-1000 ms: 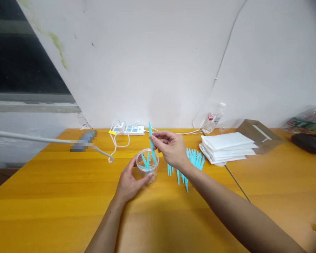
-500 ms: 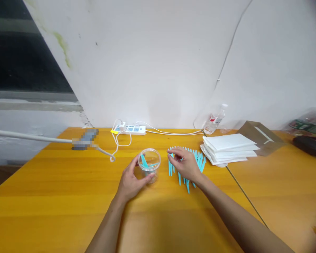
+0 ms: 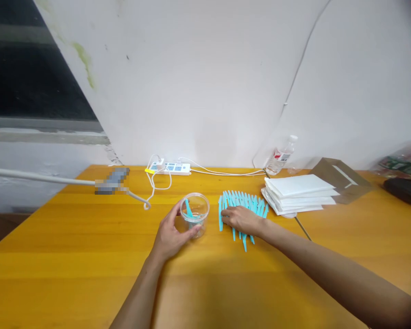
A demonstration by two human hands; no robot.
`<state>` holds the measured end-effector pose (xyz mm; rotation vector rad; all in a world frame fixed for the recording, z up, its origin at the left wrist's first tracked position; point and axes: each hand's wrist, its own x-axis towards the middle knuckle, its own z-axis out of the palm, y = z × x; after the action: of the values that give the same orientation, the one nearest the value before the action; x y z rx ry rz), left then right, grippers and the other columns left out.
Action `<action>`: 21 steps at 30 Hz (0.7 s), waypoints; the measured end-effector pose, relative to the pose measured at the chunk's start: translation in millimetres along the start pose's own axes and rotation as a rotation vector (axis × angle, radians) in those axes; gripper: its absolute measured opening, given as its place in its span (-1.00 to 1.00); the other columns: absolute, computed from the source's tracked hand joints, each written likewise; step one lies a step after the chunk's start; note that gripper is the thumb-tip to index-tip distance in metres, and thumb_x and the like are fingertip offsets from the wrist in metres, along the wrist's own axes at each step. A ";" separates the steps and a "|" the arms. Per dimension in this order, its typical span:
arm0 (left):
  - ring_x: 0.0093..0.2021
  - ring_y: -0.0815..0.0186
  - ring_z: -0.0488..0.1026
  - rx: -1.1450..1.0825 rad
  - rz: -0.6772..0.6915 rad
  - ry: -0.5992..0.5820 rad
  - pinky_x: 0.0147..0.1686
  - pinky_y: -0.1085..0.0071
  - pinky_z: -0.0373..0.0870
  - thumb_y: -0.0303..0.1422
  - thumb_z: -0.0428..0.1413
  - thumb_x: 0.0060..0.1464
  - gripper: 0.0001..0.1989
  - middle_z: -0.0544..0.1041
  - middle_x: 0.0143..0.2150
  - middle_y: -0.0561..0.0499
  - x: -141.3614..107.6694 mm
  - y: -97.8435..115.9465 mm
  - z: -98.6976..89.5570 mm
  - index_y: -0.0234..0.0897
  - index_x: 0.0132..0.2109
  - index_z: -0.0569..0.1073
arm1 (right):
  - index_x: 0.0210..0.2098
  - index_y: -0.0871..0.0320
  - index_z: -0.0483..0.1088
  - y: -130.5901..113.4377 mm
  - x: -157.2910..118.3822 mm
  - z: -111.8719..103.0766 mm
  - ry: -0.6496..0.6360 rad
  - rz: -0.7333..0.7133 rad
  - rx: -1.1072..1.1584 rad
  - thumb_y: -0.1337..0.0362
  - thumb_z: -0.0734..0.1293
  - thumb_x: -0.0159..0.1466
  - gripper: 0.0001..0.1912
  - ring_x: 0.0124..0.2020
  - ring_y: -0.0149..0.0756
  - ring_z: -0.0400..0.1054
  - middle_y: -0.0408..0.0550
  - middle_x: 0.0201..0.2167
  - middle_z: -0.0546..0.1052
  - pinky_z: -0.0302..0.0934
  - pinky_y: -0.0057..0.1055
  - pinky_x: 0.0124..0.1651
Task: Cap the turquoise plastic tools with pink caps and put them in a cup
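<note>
A clear plastic cup stands upright on the table with my left hand closed around its left side, thumb across the front. Inside the cup lean a few thin turquoise plastic sticks. To the right, many more turquoise plastic sticks, flat and tapered, lie side by side in an uneven row. My right hand is down over the left part of that row. Its curled fingers pinch at one of the sticks; the fingertips are partly hidden, and the hand covers the middle of the row.
White packets are stacked right of the row, before a brown envelope. A water bottle and a power strip with cables are near the wall. A blurred-out device lies left. A black case is far right.
My right hand has come down onto the sticks, its fingers curling in. My left hand still holds the cup in the same place.
</note>
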<state>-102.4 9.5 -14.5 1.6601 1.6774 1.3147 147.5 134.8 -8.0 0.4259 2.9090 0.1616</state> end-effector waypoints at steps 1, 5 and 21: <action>0.10 0.11 0.45 -0.001 -0.001 -0.002 0.14 0.17 0.34 -0.15 0.32 -0.06 -0.25 0.51 0.12 -0.11 0.0 0.2 0.0 -0.16 0.26 0.29 | -0.22 0.23 0.45 0.8 -2.0 1.2 0.007 -0.030 -0.004 0.37 0.17 0.41 -0.77 -0.20 -0.25 0.37 0.03 -0.25 0.50 0.20 -0.39 -0.22; 0.09 0.11 0.45 -0.002 -0.004 -0.005 0.14 0.16 0.33 -0.14 0.32 -0.06 -0.24 0.51 0.12 -0.12 -0.4 -0.8 0.4 -0.17 0.27 0.29 | -0.24 0.23 0.42 3.1 -5.5 4.0 0.064 -0.133 -0.009 0.36 0.13 0.43 -0.75 -0.19 -0.25 0.33 0.02 -0.27 0.50 0.19 -0.36 -0.16; 0.14 0.12 0.42 -0.012 -0.006 -0.001 0.17 0.17 0.31 -0.14 0.32 -0.06 -0.24 0.48 0.16 -0.10 -1.8 -0.8 1.3 -0.15 0.27 0.28 | -0.27 0.22 0.45 7.6 -6.7 -21.2 0.165 -0.212 0.080 0.40 0.16 0.40 -0.77 -0.21 -0.25 0.41 0.06 -0.29 0.54 0.29 -0.30 -0.13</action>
<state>-101.4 8.3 -16.3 1.6480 1.6695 1.3181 151.4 138.4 14.8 0.1183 3.1060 0.0509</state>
